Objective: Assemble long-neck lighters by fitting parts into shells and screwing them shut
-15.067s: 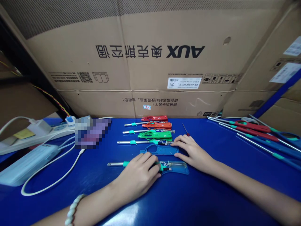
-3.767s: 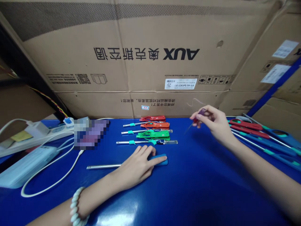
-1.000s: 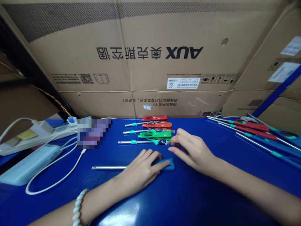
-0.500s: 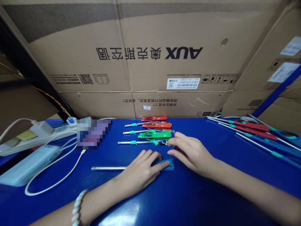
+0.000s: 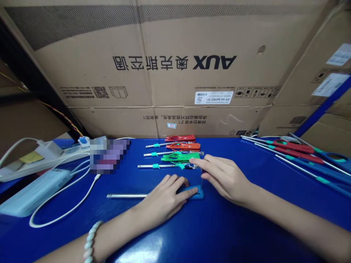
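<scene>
A blue plastic handle point(image 5: 199, 193) with a long metal rod point(image 5: 127, 196) lies on the blue table. My left hand point(image 5: 168, 193) is closed over the handle and holds it down, its index fingertip pressing near the right end. Just above that end, my right hand point(image 5: 222, 175) pinches a thin wire-like piece point(image 5: 202, 182). This piece reaches down to the handle's tip; what it is cannot be made out. Beyond my hands lies a green handle point(image 5: 178, 157) with wires, and behind it an orange handle point(image 5: 183, 147) and a red handle point(image 5: 179, 138).
Several red and blue handles with metal rods point(image 5: 293, 148) lie at the right. On the left are a power strip point(image 5: 74, 149), a light-blue power bank point(image 5: 35, 193), a white cable point(image 5: 79, 204) and a blurred-out purple object point(image 5: 117, 149). A cardboard wall point(image 5: 164, 87) closes off the back.
My right index finger has stretched forward and left over the green handle's end, and the thumb has shifted slightly right. My left hand and the blue handle have stayed put.
</scene>
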`<state>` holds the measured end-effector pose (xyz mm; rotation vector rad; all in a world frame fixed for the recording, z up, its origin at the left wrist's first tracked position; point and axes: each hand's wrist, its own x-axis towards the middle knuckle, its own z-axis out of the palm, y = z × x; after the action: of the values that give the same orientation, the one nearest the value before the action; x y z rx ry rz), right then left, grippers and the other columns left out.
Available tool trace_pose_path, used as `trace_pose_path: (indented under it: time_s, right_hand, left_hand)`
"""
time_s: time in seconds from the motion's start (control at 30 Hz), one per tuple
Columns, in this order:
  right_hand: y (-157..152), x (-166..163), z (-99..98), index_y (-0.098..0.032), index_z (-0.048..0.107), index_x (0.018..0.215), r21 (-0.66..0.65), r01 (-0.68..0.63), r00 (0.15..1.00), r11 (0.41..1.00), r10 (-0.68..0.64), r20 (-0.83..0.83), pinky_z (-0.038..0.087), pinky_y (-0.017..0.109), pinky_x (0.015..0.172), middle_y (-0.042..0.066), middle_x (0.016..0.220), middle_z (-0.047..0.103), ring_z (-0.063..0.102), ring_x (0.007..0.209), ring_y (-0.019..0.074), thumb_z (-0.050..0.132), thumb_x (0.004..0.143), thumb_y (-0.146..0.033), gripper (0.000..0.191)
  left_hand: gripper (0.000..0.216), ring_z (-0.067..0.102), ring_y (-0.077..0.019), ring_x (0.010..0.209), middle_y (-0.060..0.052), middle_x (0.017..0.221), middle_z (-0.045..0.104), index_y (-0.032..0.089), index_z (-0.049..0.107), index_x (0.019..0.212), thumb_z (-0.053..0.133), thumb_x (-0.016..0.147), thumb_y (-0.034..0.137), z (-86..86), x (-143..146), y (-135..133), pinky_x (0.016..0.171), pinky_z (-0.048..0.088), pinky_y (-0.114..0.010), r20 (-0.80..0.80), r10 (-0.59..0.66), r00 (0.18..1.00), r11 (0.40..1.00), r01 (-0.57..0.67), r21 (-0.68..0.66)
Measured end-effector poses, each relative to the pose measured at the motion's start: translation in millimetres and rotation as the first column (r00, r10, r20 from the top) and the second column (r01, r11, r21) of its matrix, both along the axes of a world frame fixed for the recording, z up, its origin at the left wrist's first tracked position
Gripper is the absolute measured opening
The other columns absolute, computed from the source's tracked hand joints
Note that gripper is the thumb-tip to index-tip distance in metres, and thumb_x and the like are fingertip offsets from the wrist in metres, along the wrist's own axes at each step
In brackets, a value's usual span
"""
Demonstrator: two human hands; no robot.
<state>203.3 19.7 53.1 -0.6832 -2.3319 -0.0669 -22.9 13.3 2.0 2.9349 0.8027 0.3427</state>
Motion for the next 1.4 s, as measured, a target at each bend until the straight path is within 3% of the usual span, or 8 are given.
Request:
trace_pose_path:
  time_s: [0.13, 0.37, 0.57, 0.77, 0.93, 1.17, 1.33, 1.4]
  right_hand:
    - [-2, 2, 11.2, -0.018, 0.042, 0.136, -0.264, -0.117, 0.993, 0.957, 0.118, -0.013, 0.05, 0.032, 0.087, 0.009, 0.11, 0.062, 0.059, 0.1, 0.0166, 0.033, 0.098, -0.013, 0.039]
    - [-3, 0, 5.4, -0.012, 0.059, 0.113, 0.163, 0.029, 0.995, 0.986, -0.043, 0.086, 0.053, 0.031, 0.073, 0.009, 0.087, 0.066, 0.064, 0.081, 0.0193, 0.044, 0.097, -0.028, 0.027]
    - [-4, 1, 11.5, -0.016, 0.05, 0.126, -0.22, -0.126, 0.992, 0.967, 0.126, -0.018, 0.051, 0.029, 0.085, 0.007, 0.1, 0.065, 0.061, 0.094, 0.0149, 0.037, 0.097, -0.013, 0.031]
    - [-2, 0, 2.3, -0.013, 0.06, 0.105, 0.124, 0.052, 0.998, 0.991, -0.055, 0.016, 0.053, 0.033, 0.075, 0.011, 0.091, 0.066, 0.064, 0.084, 0.0204, 0.045, 0.096, -0.025, 0.021]
    - [-4, 1, 14.8, -0.015, 0.051, 0.123, -0.25, -0.139, 0.99, 0.958, 0.14, -0.014, 0.049, 0.031, 0.091, 0.008, 0.104, 0.065, 0.06, 0.099, 0.0154, 0.038, 0.096, -0.011, 0.031]
    - [-3, 1, 2.7, -0.011, 0.062, 0.101, 0.103, 0.044, 0.999, 0.994, -0.046, 0.011, 0.052, 0.032, 0.071, 0.011, 0.087, 0.064, 0.062, 0.08, 0.0204, 0.046, 0.095, -0.024, 0.021]
    - [-5, 2, 13.2, -0.015, 0.049, 0.125, -0.258, -0.134, 0.991, 0.957, 0.135, -0.014, 0.049, 0.03, 0.088, 0.008, 0.103, 0.064, 0.06, 0.098, 0.0153, 0.037, 0.096, -0.011, 0.032]
    - [-4, 2, 9.9, -0.015, 0.053, 0.119, -0.209, -0.101, 0.995, 0.973, 0.102, -0.01, 0.052, 0.028, 0.079, 0.007, 0.095, 0.065, 0.062, 0.086, 0.015, 0.041, 0.096, -0.015, 0.026]
  left_hand:
    - [0.042, 0.045, -0.0239, 0.099, -0.009, 0.115, 0.048, 0.029, 0.039, 0.138, 0.039, 0.097, 0.019, -1.5, 0, 0, 0.085, 0.041, -0.039, 0.0, 0.001, 1.0, 1.0, -0.001, 0.003]
    - [0.041, 0.044, -0.0242, 0.1, -0.009, 0.115, 0.048, 0.029, 0.039, 0.138, 0.039, 0.098, 0.02, -0.7, -1, 0, 0.085, 0.041, -0.04, -0.014, 0.006, 1.0, 1.0, -0.006, 0.016]
    - [0.041, 0.045, -0.0234, 0.1, -0.009, 0.115, 0.048, 0.029, 0.04, 0.137, 0.039, 0.097, 0.018, 1.4, 0, -1, 0.085, 0.041, -0.038, 0.004, 0.002, 1.0, 1.0, -0.002, 0.007]
    - [0.041, 0.045, -0.0232, 0.099, -0.009, 0.115, 0.048, 0.029, 0.04, 0.138, 0.039, 0.098, 0.019, -1.4, -1, -1, 0.084, 0.04, -0.038, 0.007, 0.0, 1.0, 1.0, 0.0, 0.004]
    - [0.042, 0.044, -0.0234, 0.1, -0.009, 0.116, 0.048, 0.029, 0.04, 0.137, 0.04, 0.097, 0.019, -2.3, -2, 0, 0.085, 0.04, -0.038, 0.011, 0.002, 1.0, 1.0, -0.002, 0.01]
    - [0.041, 0.045, -0.0229, 0.099, -0.008, 0.115, 0.049, 0.029, 0.041, 0.137, 0.04, 0.097, 0.019, -0.1, -1, -1, 0.085, 0.04, -0.037, 0.024, -0.002, 1.0, 1.0, 0.001, 0.009]
    - [0.042, 0.045, -0.0231, 0.1, -0.008, 0.115, 0.049, 0.03, 0.041, 0.137, 0.042, 0.097, 0.019, -1.2, -1, 0, 0.085, 0.04, -0.037, 0.023, 0.002, 1.0, 1.0, -0.002, 0.008]
    - [0.042, 0.045, -0.0233, 0.1, -0.008, 0.115, 0.049, 0.03, 0.041, 0.137, 0.041, 0.097, 0.019, -1.9, -1, 0, 0.085, 0.04, -0.037, 0.026, 0.0, 1.0, 1.0, -0.001, 0.016]
